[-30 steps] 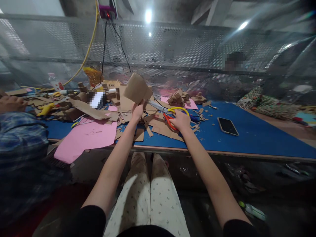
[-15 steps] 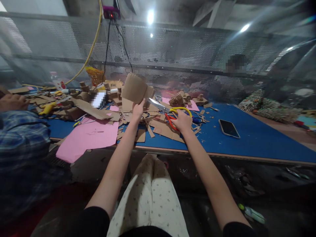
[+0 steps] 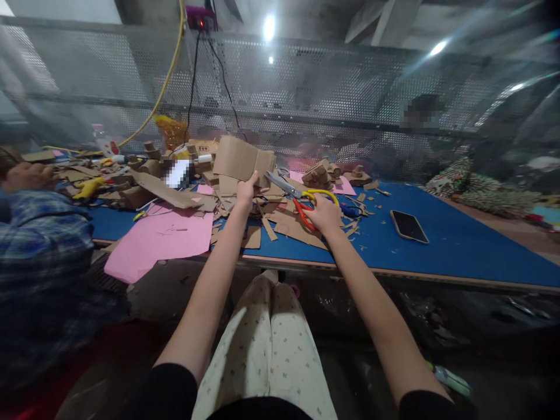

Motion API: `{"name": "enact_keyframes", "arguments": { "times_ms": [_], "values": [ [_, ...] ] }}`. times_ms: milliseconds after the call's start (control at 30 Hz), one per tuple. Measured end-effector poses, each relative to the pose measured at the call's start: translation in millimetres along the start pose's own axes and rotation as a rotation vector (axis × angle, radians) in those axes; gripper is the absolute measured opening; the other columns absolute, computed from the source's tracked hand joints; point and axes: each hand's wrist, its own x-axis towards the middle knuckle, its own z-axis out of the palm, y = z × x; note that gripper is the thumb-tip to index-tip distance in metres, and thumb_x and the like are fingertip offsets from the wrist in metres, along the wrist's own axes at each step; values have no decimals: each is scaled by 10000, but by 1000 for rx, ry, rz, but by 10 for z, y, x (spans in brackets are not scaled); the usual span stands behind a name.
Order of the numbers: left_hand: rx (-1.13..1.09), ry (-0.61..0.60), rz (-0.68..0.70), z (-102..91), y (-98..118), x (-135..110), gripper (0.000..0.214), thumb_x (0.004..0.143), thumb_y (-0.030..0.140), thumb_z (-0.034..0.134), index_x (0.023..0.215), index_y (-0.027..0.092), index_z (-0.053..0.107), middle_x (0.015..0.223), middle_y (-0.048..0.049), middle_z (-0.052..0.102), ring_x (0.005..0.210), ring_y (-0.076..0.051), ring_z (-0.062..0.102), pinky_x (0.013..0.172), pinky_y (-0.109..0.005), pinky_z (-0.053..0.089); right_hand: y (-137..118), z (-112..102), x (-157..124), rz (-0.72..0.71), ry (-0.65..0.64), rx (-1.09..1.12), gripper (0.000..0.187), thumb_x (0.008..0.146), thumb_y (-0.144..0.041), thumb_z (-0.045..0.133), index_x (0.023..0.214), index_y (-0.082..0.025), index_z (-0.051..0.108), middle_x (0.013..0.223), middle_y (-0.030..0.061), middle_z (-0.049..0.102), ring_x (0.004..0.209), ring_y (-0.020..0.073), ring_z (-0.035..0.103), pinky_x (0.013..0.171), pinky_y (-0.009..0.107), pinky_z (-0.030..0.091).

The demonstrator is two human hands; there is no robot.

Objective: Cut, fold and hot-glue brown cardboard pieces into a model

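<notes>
Paper (image 3: 161, 239), pink, lies left of the left hand (image 3: 245, 192), which pinches a folded cardboard piece (image 3: 240, 158) upright by its lower edge. Just right, the right hand (image 3: 322, 213) grips yellow-and-red scissors (image 3: 294, 191), blades aimed at the cardboard piece. Holding it steady, thumb clear of the blades, should give a clean cut.

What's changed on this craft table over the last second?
The left hand turned its cardboard piece from tilted to nearly level and lowered it a little toward the scissors in the right hand. Both grips held; phone and pink paper stayed put.
</notes>
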Motion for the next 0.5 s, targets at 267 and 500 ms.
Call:
{"name": "enact_keyframes", "arguments": {
  "times_ms": [267,500],
  "values": [
    [-23,-31,1,13,29,-40,307,831,317,694,1006,70,648,844,-87,697,785,-166,675,795,-387,633,9,17,-1,0,20,-6,581,822,-641,532,1204,-212,619,1003,124,728,913,311,664,713,346,436],
    [6,-10,16,49,57,-95,280,865,254,650,1071,65,634,838,-84,700,737,-146,675,766,-350,632,59,50,27,-40,65,24,544,826,-592,549,1206,-209,619,1054,120,711,962,305,643,729,344,440]
  ]
}}
